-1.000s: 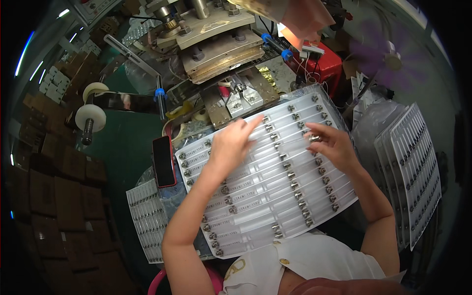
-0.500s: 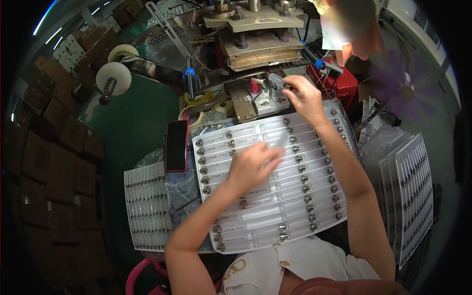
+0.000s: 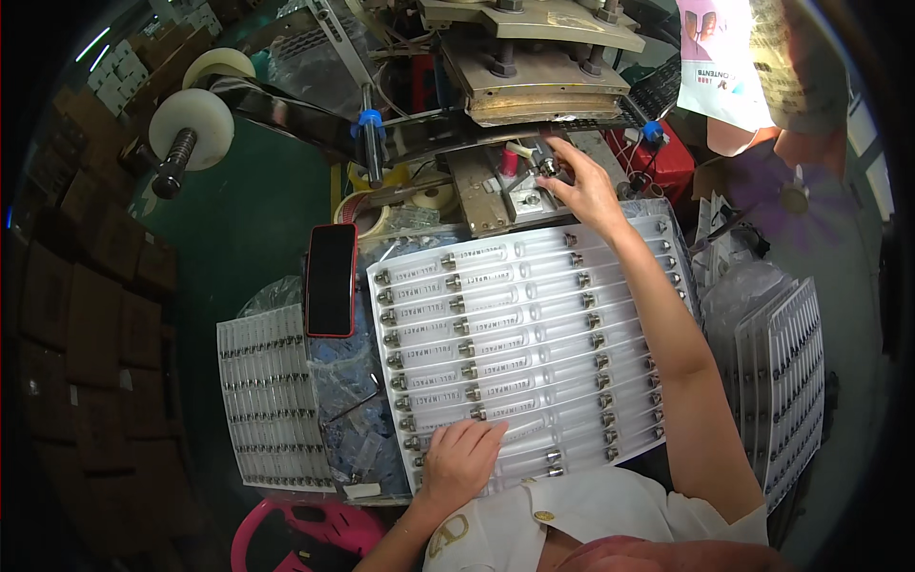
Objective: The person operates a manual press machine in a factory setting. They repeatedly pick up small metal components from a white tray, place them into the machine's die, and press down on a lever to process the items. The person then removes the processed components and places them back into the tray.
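Observation:
A large clear plastic blister tray (image 3: 519, 348) lies in front of me, its long slots holding several small metal fittings in rows. My left hand (image 3: 462, 458) rests flat on the tray's near edge, fingers spread over the lower rows. My right hand (image 3: 583, 186) reaches past the tray's far edge to the metal bed of a press machine (image 3: 534, 67). Its fingertips pinch a small metal fitting (image 3: 548, 167) there.
A dark phone in a red case (image 3: 332, 279) lies left of the tray. Stacks of similar trays sit at the left (image 3: 272, 396) and right (image 3: 786, 381). A white tape roll (image 3: 191, 124) stands on the green table. Cardboard boxes fill the far left. A pink stool (image 3: 295, 534) shows below.
My right hand has gone from the tray forward to the machine bed. My left hand has slid back from the tray's middle to its near edge.

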### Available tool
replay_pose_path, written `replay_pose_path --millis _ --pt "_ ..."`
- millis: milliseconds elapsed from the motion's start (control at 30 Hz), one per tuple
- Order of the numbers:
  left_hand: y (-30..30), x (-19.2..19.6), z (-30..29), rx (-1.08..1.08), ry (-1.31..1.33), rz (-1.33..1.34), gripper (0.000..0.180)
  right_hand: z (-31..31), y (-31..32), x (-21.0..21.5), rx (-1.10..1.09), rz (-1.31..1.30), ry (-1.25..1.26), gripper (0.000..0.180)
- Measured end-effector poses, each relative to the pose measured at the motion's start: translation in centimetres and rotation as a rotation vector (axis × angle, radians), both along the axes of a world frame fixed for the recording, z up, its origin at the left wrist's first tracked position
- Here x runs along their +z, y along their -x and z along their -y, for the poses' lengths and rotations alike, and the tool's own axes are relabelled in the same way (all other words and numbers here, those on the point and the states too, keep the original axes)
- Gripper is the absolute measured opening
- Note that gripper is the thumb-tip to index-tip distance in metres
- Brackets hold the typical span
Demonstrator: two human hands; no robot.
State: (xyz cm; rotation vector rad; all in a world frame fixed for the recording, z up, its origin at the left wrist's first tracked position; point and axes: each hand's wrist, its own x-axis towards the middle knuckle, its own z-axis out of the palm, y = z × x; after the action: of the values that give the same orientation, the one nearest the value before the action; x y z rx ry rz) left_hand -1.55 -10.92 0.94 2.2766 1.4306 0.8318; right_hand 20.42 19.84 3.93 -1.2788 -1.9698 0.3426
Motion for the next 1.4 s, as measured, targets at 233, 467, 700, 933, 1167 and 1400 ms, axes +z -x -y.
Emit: replay_pose_path --millis 233,467,700,933,1167,1400 --pt "0.1 0.5 -0.3 -0.017 0.037 0.012 0.034 0.2 0.1 0.6 0.026 0.009 0.047 0.055" --pt "0.1 0.3 -0.1 -0.006 0.023 0.002 0.036 0.3 0.2 0.9 0.015 0.008 0.088 0.055" --pt "0.8 1.4 -0.6 0.06 -0.003 0.081 0.034 0.0 0.0 0.5 0.036 -0.014 0.09 0.055" --pt "6.0 3.1 -5.4 0.289 -0.085 0.04 0.033 0.2 -0.3 0.7 0.027 -0.006 0.064 0.058" --pt "2.5 2.4 -4.4 0.163 -0.132 0.02 0.033 0.2 0.3 0.7 0.042 -0.026 0.069 0.057" --pt "4.3 3.3 -5.1 0.276 -0.164 0.03 0.032 0.3 0.1 0.5 0.031 -0.007 0.05 0.055"
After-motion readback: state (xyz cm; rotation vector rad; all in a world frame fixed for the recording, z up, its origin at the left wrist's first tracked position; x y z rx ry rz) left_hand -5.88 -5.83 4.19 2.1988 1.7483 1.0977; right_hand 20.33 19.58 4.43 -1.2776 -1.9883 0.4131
